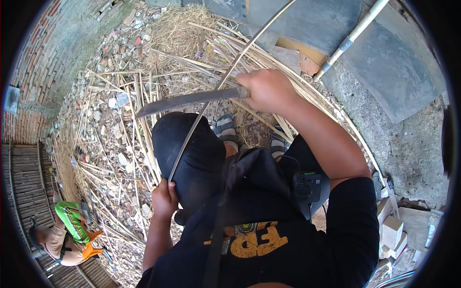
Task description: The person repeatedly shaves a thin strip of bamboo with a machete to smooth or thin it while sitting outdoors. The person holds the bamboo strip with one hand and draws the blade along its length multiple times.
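My right hand (269, 91) is closed round the handle of a machete (185, 100), whose dark blade points left above my knee. A long thin bamboo strip (186, 142) slants from beside my knee up past the top edge of the view, crossing the blade. Its lower end is pinched between the thumb and fingers of my left hand (164, 198). The blade lies against the strip or very near it; contact cannot be made out. My knee in black trousers (185, 139) is bent under both.
Split bamboo strips (144, 129) and straw (180, 33) litter the rubble ground. A pale pole (353, 39) leans by grey panels (398, 57) at right. Another person (67, 235) sits on an orange stool (91, 250) at lower left. A black vented box (307, 187) is beside my right hip.
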### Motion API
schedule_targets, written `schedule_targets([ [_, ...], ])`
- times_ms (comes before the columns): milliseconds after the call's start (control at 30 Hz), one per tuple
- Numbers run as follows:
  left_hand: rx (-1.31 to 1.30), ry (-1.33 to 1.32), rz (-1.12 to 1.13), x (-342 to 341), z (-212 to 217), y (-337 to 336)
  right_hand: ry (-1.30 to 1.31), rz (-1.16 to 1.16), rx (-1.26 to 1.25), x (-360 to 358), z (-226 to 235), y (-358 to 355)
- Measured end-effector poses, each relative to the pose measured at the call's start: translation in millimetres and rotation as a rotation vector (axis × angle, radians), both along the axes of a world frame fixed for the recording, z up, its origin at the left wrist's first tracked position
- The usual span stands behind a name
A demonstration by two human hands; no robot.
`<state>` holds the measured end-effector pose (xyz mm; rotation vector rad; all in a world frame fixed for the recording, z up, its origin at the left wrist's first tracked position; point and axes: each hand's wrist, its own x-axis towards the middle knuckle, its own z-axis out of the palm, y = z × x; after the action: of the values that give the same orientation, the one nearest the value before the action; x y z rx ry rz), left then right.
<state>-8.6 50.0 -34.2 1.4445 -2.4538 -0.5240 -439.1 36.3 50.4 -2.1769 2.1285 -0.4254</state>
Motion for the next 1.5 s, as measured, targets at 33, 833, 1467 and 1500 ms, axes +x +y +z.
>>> schedule_targets([
  [33, 0.014, 0.009, -0.007, -1.6, -1.3, -3.6, -0.093, -0.011, 0.030, -7.4, -4.6, -4.4],
  [833, 0.133, 0.116, -0.049, 4.1, 2.3, -12.2, -0.082, -0.064, -0.025, -25.5, 3.9, -7.6],
  [1467, 0.156, 0.110, -0.033, 10.5, 9.6, -10.5, 0.048, -0.084, -0.069, -20.4, 0.2, -6.5],
  [1500, 0.163, 0.119, -0.042, 11.1, 9.5, -10.9, 0.020, -0.043, -0.106, -17.1, -1.2, -1.6],
])
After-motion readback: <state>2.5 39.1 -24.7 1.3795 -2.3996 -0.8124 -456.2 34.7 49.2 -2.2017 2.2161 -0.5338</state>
